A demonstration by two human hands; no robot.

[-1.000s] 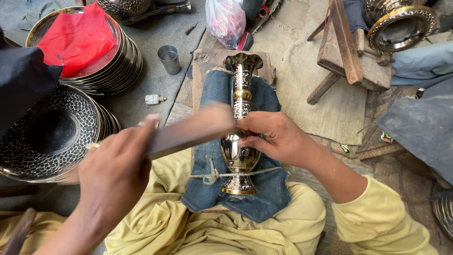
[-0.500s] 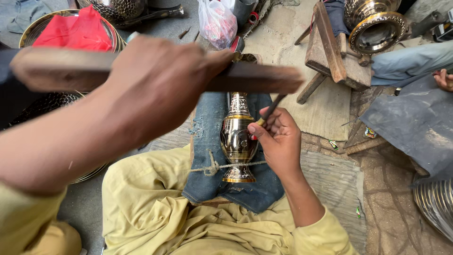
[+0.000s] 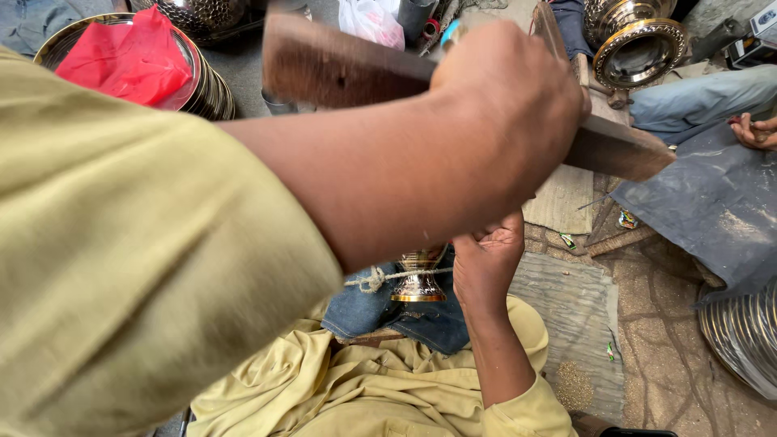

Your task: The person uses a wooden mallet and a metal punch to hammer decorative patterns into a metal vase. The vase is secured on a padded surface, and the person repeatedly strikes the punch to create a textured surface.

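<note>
Raised close to the camera, the left hand point(image 3: 506, 105) is clenched tight round a flat, dark, rough-grained wooden bat point(image 3: 356, 69) whose far end juts out to the right. Below it the right hand point(image 3: 486, 259) curls its fingers shut against the polished brass vase point(image 3: 418, 279), whose flared, engraved foot shows, lying on a folded blue denim cloth point(image 3: 405, 316) across the lap with knotted pale string point(image 3: 380, 277) over it.

Loose mustard-yellow tunic with long sleeves point(image 3: 137, 243), matching creased trousers point(image 3: 324, 388); cuffs pushed up the bare forearms, no rings.
</note>
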